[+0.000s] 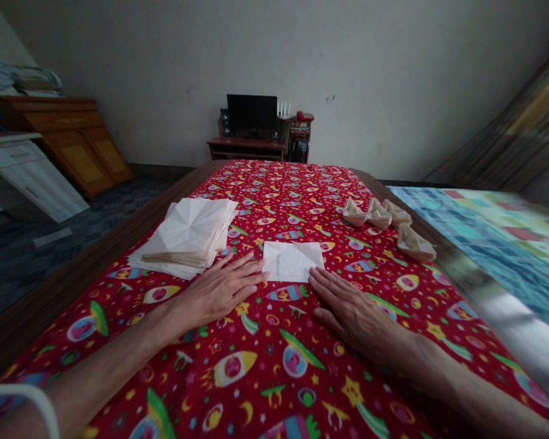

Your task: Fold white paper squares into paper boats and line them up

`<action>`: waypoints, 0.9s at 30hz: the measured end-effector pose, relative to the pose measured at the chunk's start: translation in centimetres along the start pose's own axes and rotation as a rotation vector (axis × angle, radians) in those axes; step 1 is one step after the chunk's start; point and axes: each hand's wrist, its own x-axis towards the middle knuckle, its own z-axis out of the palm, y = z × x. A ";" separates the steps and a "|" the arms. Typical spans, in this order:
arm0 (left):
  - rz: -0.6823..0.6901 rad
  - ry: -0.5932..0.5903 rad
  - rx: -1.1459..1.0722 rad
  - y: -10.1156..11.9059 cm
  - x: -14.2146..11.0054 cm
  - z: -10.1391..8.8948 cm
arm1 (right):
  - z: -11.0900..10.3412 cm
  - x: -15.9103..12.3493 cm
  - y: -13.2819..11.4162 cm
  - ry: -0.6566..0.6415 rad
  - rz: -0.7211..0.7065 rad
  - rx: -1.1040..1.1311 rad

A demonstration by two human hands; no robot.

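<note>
A white folded sheet of paper [295, 259] lies flat on the red patterned cloth, with small green print on its left part. My left hand [226, 283] rests palm down, fingers spread, its fingertips touching the sheet's left edge. At the sheet's lower right corner lie the fingertips of my right hand [348, 305], which is flat with the fingers stretched out. Left of the sheet is a stack of creased white papers [192, 231]. Several folded paper boats [415, 244] stand in a group to the right.
The red cloth [274, 366] covers a long table with a dark wooden edge [165, 210]. A bed [489, 231] adjoins it on the right. Beyond the far end stands a monitor [251, 113] on a small desk. Wooden cabinets [77, 143] are at left.
</note>
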 end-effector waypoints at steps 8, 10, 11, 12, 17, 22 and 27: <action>-0.034 0.189 -0.008 -0.5 0.3 0.0 | 0.3 2.5 0.4 0.055 -0.055 -0.062; -0.029 0.257 -0.039 -0.6 1.4 -0.1 | -0.1 4.1 0.2 -0.034 -0.061 -0.102; -0.013 0.273 -0.051 -0.7 2.0 -0.1 | -0.3 4.9 0.0 -0.059 -0.061 -0.120; 0.016 0.275 -0.063 -0.8 2.6 -0.1 | -0.5 5.7 -0.3 -0.069 -0.089 -0.131; 0.137 0.271 -0.142 -1.1 4.9 0.7 | -0.7 7.6 -2.3 -0.116 -0.167 -0.240; 0.142 0.191 -0.165 -1.0 4.9 1.4 | -0.1 7.5 -2.8 -0.088 -0.151 -0.333; 0.128 0.038 -0.133 -0.4 3.8 0.5 | 0.2 6.8 -1.6 -0.005 -0.095 -0.204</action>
